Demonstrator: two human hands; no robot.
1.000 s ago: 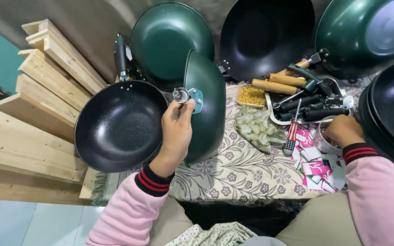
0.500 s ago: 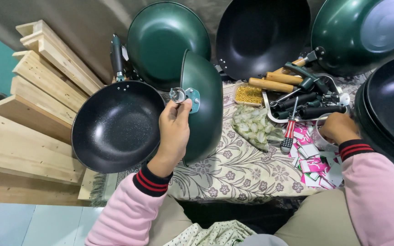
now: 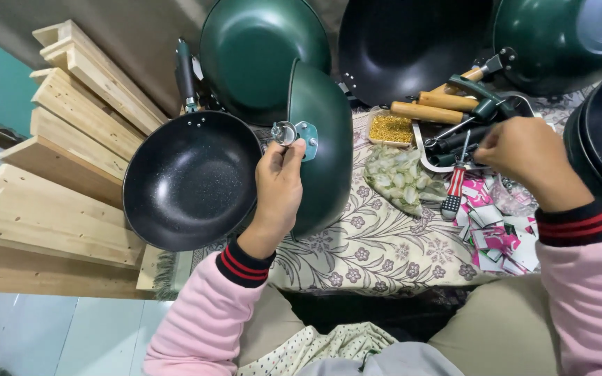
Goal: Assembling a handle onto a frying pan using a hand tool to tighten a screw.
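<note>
In the head view, the left hand [image 3: 278, 191] grips a dark green round metal pan [image 3: 323, 143] held on edge over the floral cloth [image 3: 377, 247], fingers clasped around its blue handle bracket [image 3: 306, 132] and small metal ring [image 3: 282, 131]; no handle is fitted yet. At three o'clock, the right hand [image 3: 520, 157] curls loosely over the tool pile (whether it grasps anything, I cannot tell). At nine o'clock sits a finished black speckled frying pan [image 3: 191, 179].
</note>
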